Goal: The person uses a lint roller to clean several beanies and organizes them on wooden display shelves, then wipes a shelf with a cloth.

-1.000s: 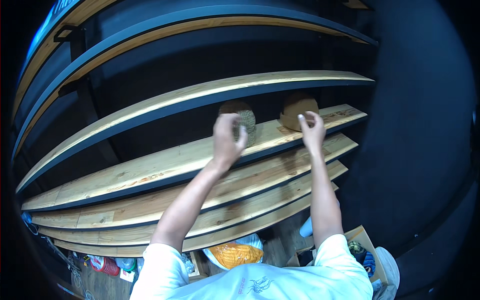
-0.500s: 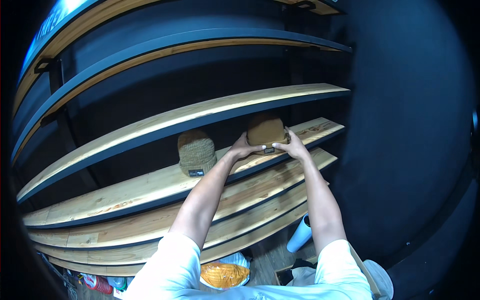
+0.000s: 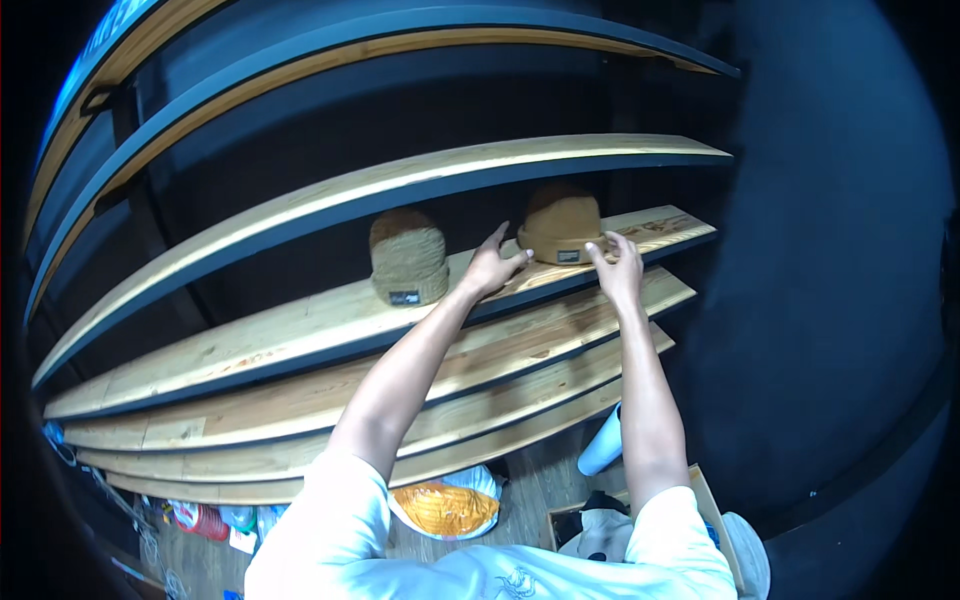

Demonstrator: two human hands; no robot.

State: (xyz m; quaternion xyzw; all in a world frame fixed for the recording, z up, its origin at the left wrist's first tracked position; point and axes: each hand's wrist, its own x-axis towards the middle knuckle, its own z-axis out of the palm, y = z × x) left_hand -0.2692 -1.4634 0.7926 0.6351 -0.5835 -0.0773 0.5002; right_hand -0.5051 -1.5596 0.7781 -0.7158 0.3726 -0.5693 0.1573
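A brown beanie (image 3: pixel 562 222) with a small dark label on its turned-up brim stands upright on a wooden shelf (image 3: pixel 300 325). At its left side is my left hand (image 3: pixel 490 268), open, thumb and fingers apart and holding nothing. My right hand (image 3: pixel 620 270) is at the beanie's right edge, thumb and fingers spread; its thumb tip looks to touch the brim. Left of my left hand, a knitted olive beanie (image 3: pixel 408 260) with a dark label stands upright on the same shelf.
Another wooden shelf (image 3: pixel 400 182) runs just above the beanies, with further planks (image 3: pixel 300 410) below. A dark wall (image 3: pixel 830 260) closes the right side. On the floor are an orange bundle in clear plastic (image 3: pixel 447 510), a light blue tube (image 3: pixel 602 445) and a box (image 3: pixel 705 490) holding caps.
Both hands have loosened from the brown beanie; my left hand has come off its side. The beanie stays on the shelf. The view has shifted, so the shelves sit higher in the picture.
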